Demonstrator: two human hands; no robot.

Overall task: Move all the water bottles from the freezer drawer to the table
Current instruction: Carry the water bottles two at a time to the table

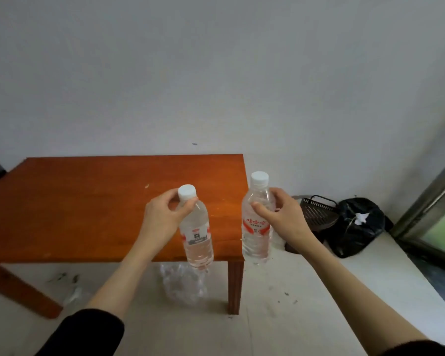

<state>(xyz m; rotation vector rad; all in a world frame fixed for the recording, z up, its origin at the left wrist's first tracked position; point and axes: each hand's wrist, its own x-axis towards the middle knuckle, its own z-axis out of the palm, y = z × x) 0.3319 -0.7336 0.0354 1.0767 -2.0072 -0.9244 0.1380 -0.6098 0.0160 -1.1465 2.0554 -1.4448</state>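
My left hand grips one water bottle by its neck, and my right hand grips another bottle near its shoulder. I hold both upright in the air at the wooden table, at its near right corner.

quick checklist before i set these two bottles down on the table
1. Left hand grips left bottle at the cap: ok.
2. Right hand grips right bottle at the shoulder: ok.
3. Both caps on: ok.
4. Table has bare room ahead: ok.
5. Bottles over the tabletop: not ok, the left hangs past the front edge, the right beside the corner.
6. Freezer drawer emptied: cannot tell, out of view.
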